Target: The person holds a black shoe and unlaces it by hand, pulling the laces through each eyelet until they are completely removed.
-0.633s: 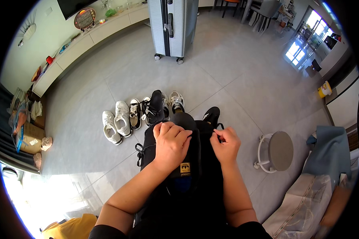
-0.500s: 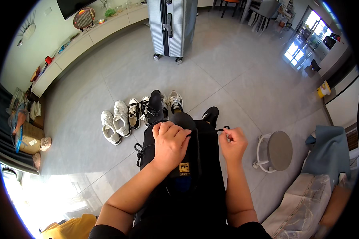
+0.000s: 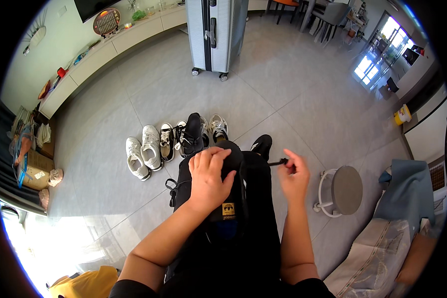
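Observation:
A black shoe (image 3: 236, 194) lies on my lap, with a gold label on its tongue and a blue patch inside. My left hand (image 3: 208, 175) lies over the shoe's upper, fingers bent against it and thumb toward its middle. To the right of the shoe, my right hand (image 3: 294, 175) pinches the end of a black shoelace (image 3: 277, 162), which runs out sideways from the shoe; motion blurs some fingers. Another black lace (image 3: 172, 192) loops out at the left of my lap.
Several shoes stand in a row ahead, among them a white sneaker (image 3: 151, 144). A black shoe (image 3: 262, 146) shows beyond my right knee. A silver suitcase (image 3: 197, 39) stands farther off. A round stool (image 3: 347, 187) and a covered sofa (image 3: 370, 248) are at the right.
The fingers of my left hand have spread and straightened a little on the shoe. My right hand has loosened its curl, its index finger lifting, beside the lace.

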Tool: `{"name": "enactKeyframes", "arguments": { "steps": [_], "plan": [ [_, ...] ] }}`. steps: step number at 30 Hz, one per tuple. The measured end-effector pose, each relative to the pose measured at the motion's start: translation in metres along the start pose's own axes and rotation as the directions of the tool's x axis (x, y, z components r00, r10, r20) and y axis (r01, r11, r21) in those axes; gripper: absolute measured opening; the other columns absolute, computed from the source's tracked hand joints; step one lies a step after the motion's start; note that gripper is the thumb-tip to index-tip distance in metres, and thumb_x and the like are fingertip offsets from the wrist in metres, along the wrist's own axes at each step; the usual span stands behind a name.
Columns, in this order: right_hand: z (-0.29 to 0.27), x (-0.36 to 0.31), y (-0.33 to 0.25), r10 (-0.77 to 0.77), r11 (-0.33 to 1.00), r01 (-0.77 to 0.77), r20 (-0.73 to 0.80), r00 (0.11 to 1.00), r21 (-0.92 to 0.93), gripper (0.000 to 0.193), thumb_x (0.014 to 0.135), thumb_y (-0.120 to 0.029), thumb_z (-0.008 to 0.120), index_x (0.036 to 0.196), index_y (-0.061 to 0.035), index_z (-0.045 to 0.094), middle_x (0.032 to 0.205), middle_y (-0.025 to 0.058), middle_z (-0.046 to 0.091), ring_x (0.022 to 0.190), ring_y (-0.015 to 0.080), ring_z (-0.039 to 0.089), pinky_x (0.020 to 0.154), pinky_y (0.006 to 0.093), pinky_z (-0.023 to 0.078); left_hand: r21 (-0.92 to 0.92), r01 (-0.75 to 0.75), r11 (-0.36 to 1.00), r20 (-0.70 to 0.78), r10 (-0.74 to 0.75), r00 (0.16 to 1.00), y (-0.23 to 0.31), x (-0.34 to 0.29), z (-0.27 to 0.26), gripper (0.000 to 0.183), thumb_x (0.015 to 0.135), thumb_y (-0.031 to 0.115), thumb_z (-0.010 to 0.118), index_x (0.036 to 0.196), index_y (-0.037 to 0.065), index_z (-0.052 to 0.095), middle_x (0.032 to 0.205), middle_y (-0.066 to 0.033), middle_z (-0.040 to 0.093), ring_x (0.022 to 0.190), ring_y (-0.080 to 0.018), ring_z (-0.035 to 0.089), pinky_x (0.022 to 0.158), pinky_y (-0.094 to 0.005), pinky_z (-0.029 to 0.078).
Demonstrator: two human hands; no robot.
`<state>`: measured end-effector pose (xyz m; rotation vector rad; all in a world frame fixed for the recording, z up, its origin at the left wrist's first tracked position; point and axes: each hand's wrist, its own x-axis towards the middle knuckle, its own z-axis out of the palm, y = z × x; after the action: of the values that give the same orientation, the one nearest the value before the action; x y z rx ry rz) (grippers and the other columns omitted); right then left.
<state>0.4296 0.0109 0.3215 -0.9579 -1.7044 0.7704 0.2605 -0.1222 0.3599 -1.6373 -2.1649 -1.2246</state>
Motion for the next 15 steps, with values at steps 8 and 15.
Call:
{"name": "enactKeyframes", "arguments": {
  "steps": [8,15],
  "plan": [
    [0.024,-0.015,-0.046,0.032,0.986,-0.083,0.329,0.944,0.143,0.013,0.076,-0.003,0.067,0.089,-0.0032,0.067,0.068,-0.0015,0.048,0.059,0.0061,0.041,0.054,0.0203,0.036,-0.41,0.353,0.841,0.095,-0.346,0.934,-0.034,-0.012,-0.02,0.021,0.078,0.003,0.066,0.098,0.001,0.065,0.096,-0.0127,0.064,0.092,-0.0236,0.061,0.082,-0.0308,0.046],
    [0.037,-0.016,-0.045,0.017,0.998,-0.04,0.402,0.915,0.049,0.014,0.072,-0.004,0.068,0.086,-0.0058,0.067,0.068,0.0018,0.05,0.055,0.0105,0.047,0.05,0.0233,0.039,-0.152,0.016,0.988,0.076,-0.005,0.997,-0.024,-0.002,-0.015,0.027,0.068,0.007,0.074,0.094,0.008,0.069,0.11,-0.0135,0.056,0.101,-0.0301,0.054,0.084,-0.0368,0.045]
  ]
}}
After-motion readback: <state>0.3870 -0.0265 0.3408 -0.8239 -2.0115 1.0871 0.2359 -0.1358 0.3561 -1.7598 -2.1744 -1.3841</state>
